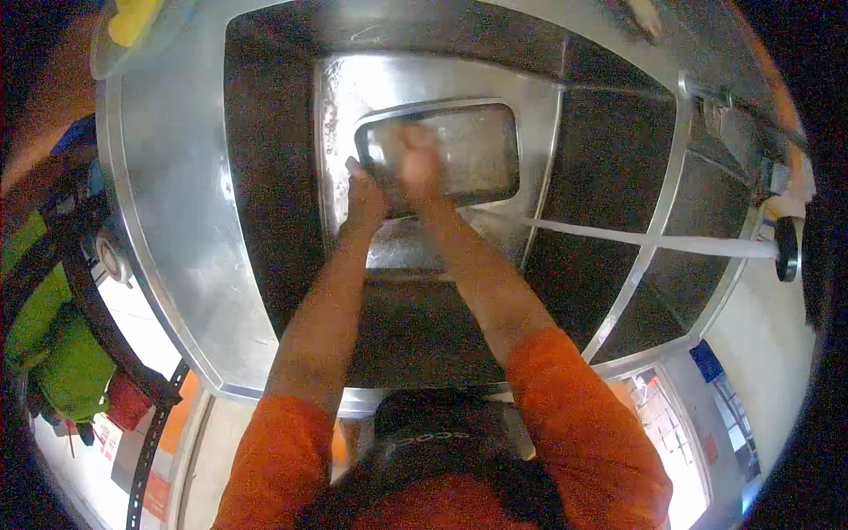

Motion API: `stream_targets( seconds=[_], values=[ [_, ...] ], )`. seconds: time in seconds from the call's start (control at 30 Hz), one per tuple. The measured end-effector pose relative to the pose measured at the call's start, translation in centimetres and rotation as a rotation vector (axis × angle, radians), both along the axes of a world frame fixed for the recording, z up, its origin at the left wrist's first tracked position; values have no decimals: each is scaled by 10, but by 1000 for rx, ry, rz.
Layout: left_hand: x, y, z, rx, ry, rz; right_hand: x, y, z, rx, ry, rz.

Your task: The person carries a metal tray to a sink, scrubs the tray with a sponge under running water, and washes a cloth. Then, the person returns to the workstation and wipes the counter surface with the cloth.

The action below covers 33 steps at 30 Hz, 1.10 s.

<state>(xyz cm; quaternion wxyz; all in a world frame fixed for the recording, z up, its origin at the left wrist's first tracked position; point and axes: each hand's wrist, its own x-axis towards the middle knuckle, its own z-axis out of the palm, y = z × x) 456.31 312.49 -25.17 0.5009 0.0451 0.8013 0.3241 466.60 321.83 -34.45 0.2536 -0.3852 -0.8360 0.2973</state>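
Observation:
A rectangular metal tray (481,155) with a dark rim lies tilted inside a deep metal sink (274,177). My left hand (364,199) is closed on the tray's lower left edge, its thumb up along the rim. Over the left part of the tray is my right hand (418,163), smeared by motion. Whether its fingers hold anything cannot be made out. A long white tube or stream (618,236) runs from the right side toward the tray's lower edge.
A bare metal ledge (177,194) borders the sink on the left. Green cloth-like items (75,362) and a red one (128,402) are by a dark perforated rack post at far left. Something yellow (132,22) sits at the top left corner. A round black piece (787,250) is at right.

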Motion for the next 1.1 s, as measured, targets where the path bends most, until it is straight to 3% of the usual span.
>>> stream_targets(
  seconds=[0.03, 0.07, 0.13, 0.23, 0.3, 0.4, 0.47, 0.5, 0.57, 0.67, 0.73, 0.8, 0.93, 1.0, 1.1],
  values=[
    [-1, -4, -7, -42, 136, -170, -11, -2, 31, 41, -137, 104],
    [-3, -27, -55, -58, 291, -429, -19, -4, 48, 81, -272, 210],
    [-4, -38, -74, -18, 242, -453, -13, -3, 46, -6, -220, 93],
    [-7, -15, -29, 70, -174, 60, 3, 8, 30, -134, -133, -65],
    [-8, -12, -20, 30, -244, 109, 3, 9, 26, -155, -107, -107],
    [-11, -13, -18, 135, -48, -202, -31, -25, 26, 13, -159, 37],
    [-6, -40, -96, 201, 116, -287, -32, -17, 37, 74, -166, 180],
    [-9, -41, -97, 158, 19, -223, -30, -10, 47, 105, -172, 252],
    [-16, -43, -97, 62, -157, -84, -3, 22, 44, -40, -252, 225],
    [-7, -27, -52, -142, 158, -374, 59, 64, 15, -49, -356, 141],
    [-3, -21, -28, -184, 317, -487, 78, 75, 44, 77, -605, 110],
    [-3, -10, -12, -204, 297, -445, 89, 62, 63, 162, -662, 33],
    [-10, -6, -26, -310, 181, -375, 84, -10, -6, -19, -497, 29],
    [-13, -10, -42, -304, 125, -324, 41, -38, 19, -129, -186, 64],
    [-9, -6, -18, -275, 169, -358, 3, -45, 53, -174, -315, 325]
  ],
)
